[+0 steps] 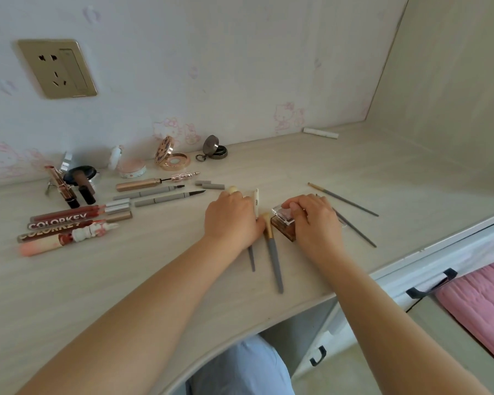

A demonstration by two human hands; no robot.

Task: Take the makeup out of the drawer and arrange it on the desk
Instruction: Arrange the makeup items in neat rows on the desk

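Note:
My left hand [231,218] lies palm down at the middle of the desk [154,280], its fingers curled over a grey-handled makeup brush [251,259] whose cream tip sticks out past my fingers. A white stick [256,202] lies against that hand's right side. A second brush [275,260] with tan bristles lies between my hands. My right hand [317,220] grips a small brown eyeshadow palette [281,223] with a clear lid, fingers curled over the lid. Two thin grey brushes [345,201] lie just right of it.
Lip glosses [69,220], lipsticks [62,183], open compacts [173,161], grey pencils [154,192] and loose caps line the desk's left and back. A white tube [320,133] lies at the back right. A wall socket [57,68] is up left. Drawer handles [431,283] sit below the desk's right edge.

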